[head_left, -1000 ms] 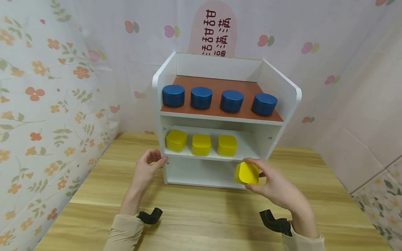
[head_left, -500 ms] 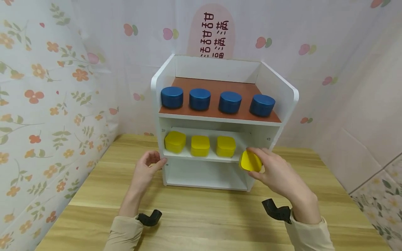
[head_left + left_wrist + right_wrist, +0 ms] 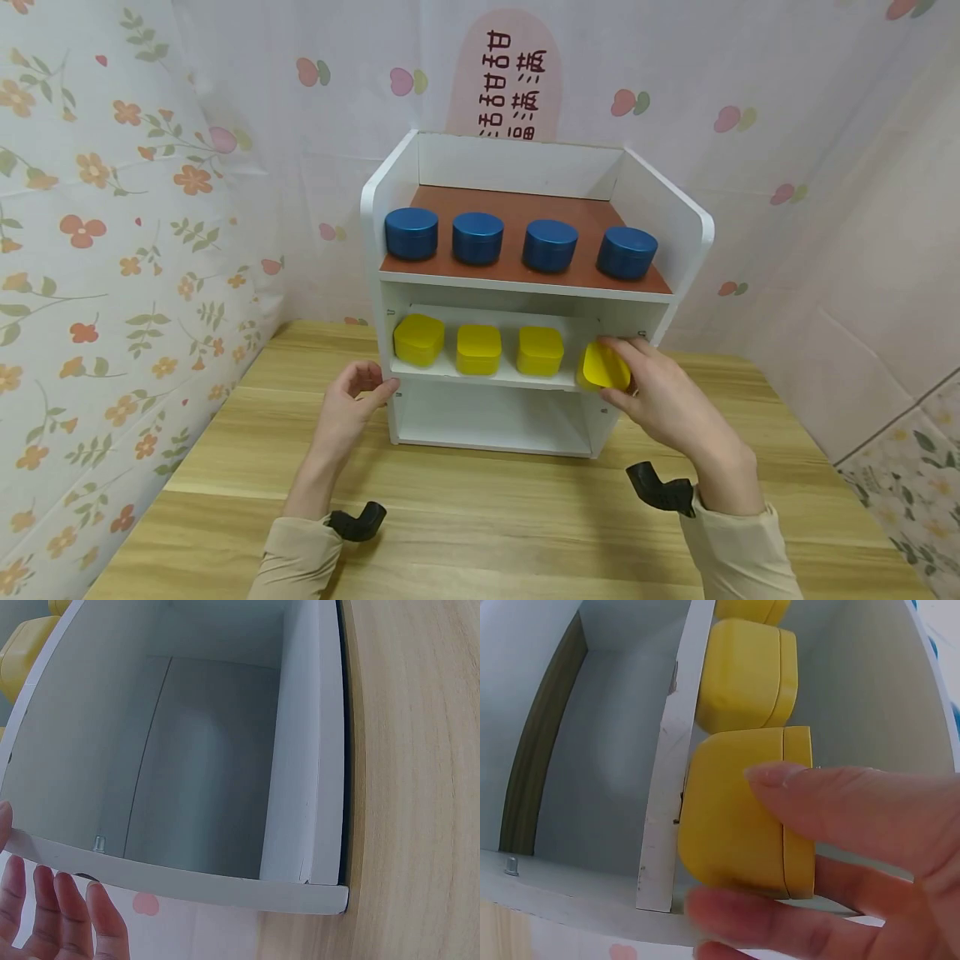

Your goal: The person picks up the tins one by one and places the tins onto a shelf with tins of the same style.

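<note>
My right hand (image 3: 675,408) pinches a yellow rounded-square tin (image 3: 739,817) between thumb and fingers at the right end of the middle shelf. In the right wrist view, its base is by the white shelf edge (image 3: 660,847); full contact cannot be judged. Three similar yellow tins line up to its left, the nearest yellow tin (image 3: 540,351) set apart by a small gap. My left hand (image 3: 354,408) holds the left side panel of the white shelf unit (image 3: 487,379), thumb at the front edge and fingers outside. The left wrist view shows those fingers (image 3: 64,911) beside the panel.
Several blue round tins, including a blue tin (image 3: 480,238), stand in a row on the brown top board (image 3: 517,200). The lower compartment (image 3: 487,417) lies below the yellow tins. The unit stands on a wooden table (image 3: 480,517), with patterned curtains (image 3: 150,208) behind and left.
My right hand has raised the yellow tin from in front of the lower compartment to the middle shelf's right end. My left hand stays at the side panel.
</note>
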{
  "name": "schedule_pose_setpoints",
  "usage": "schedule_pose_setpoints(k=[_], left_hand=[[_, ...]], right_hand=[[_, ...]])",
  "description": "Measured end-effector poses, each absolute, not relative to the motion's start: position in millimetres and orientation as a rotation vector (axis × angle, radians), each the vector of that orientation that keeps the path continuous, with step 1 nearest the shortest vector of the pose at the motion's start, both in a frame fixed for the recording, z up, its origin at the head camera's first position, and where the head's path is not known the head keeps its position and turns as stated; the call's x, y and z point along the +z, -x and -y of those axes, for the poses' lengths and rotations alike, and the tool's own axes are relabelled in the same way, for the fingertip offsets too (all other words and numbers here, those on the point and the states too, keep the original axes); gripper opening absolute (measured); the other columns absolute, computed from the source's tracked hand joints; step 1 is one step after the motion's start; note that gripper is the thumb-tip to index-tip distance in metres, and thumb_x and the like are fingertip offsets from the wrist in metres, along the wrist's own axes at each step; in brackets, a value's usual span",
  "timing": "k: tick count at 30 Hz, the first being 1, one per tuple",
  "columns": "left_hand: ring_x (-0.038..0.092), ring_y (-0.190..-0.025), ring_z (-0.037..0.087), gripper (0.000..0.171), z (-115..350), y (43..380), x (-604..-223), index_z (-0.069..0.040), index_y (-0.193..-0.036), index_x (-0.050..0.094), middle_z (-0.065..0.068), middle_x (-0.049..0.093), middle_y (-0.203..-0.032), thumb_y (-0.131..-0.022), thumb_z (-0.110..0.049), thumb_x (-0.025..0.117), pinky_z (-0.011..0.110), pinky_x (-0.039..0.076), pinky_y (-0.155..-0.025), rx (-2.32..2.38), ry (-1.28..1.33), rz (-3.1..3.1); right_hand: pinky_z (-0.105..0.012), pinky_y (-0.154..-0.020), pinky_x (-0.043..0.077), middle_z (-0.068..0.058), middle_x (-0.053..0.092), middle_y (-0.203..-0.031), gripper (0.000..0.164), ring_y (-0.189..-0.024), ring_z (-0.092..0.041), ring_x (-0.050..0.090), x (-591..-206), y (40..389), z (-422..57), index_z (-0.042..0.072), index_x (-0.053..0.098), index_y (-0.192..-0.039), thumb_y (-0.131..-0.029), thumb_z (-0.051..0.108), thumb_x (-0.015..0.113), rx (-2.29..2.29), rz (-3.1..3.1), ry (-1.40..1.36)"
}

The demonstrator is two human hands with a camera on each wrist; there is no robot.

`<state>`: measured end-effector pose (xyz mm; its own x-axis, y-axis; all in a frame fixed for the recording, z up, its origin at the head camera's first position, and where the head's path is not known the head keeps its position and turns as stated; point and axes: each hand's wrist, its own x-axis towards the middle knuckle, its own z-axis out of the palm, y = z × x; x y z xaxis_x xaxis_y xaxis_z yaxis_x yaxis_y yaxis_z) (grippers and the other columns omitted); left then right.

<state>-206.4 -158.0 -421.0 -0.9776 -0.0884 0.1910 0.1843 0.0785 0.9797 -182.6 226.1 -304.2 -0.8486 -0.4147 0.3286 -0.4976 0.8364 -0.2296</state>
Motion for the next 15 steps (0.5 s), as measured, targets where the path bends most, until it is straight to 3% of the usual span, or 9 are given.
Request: schedule_pose_setpoints(k=[9,15], left_hand=[[0.049,-0.101,0.022,0.036,157.7,205.5,-420.2,-0.001,-0.111,0.053,0.009,0.052,-0.105,-0.090,-0.021,0.074,0.026,0.044,-0.079,-1.989,0.092,2.162],[0.049,-0.101,0.023,0.036,158.5,205.8,-421.9,-0.002,-0.111,0.053,0.010,0.052,-0.105,-0.089,-0.023,0.074,0.026,0.045,-0.079,-1.981,0.105,2.167]], right_hand=[[-0.054,-0.089,0.047,-0.022,0.055,-0.127,0.057,-0.103,-0.037,0.057,-297.0,185.8,-225.3,0.000,0.049,-0.135,-0.086,0.009,0.076,0.461,2.786,-0.722],[-0.054,-0.090,0.047,-0.022,0.052,-0.131,0.054,-0.108,-0.038,0.056,-297.7,186.7,-224.5,-0.001,0.049,-0.135,-0.087,0.005,0.073,0.481,2.801,-0.716]])
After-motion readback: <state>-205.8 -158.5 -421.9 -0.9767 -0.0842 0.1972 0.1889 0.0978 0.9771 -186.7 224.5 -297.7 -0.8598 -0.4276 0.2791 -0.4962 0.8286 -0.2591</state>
